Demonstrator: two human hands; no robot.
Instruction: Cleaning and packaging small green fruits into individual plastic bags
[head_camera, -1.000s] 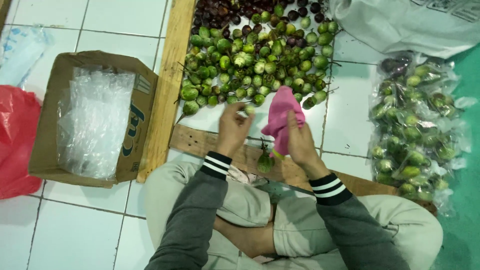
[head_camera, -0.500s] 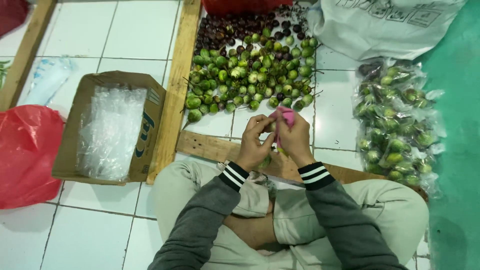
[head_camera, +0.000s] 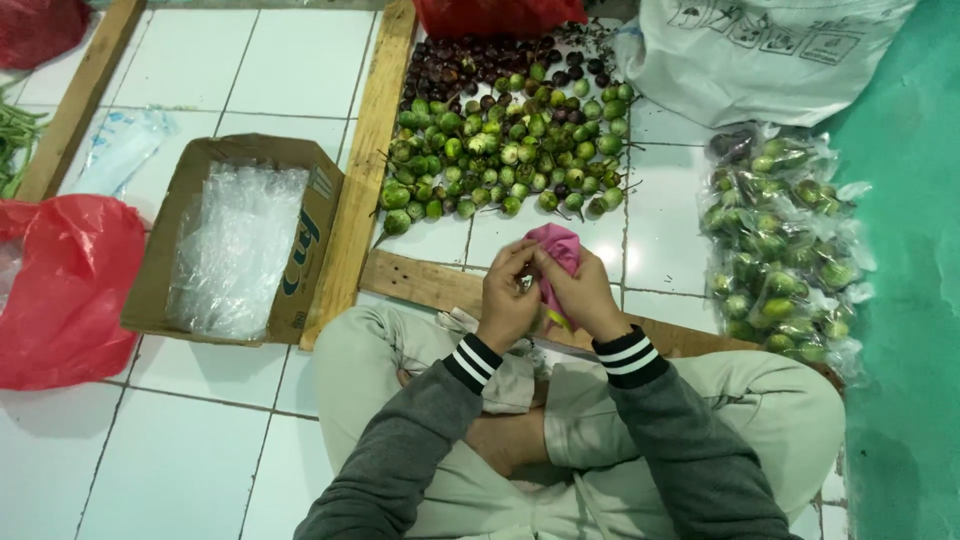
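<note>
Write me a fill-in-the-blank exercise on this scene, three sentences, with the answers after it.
1. Both the left hand and the right hand grip a small bag whose colour is ____.
2. The clear plastic bags lie inside a ____ box.
3. The loose pile of small round fruits lies on white floor tiles inside a frame made of ____.

Answers: pink; cardboard; wood

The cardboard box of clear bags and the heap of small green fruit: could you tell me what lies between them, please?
In the head view, a long wooden plank runs between the cardboard box and the green fruit heap, lying on the white tiles.
</note>
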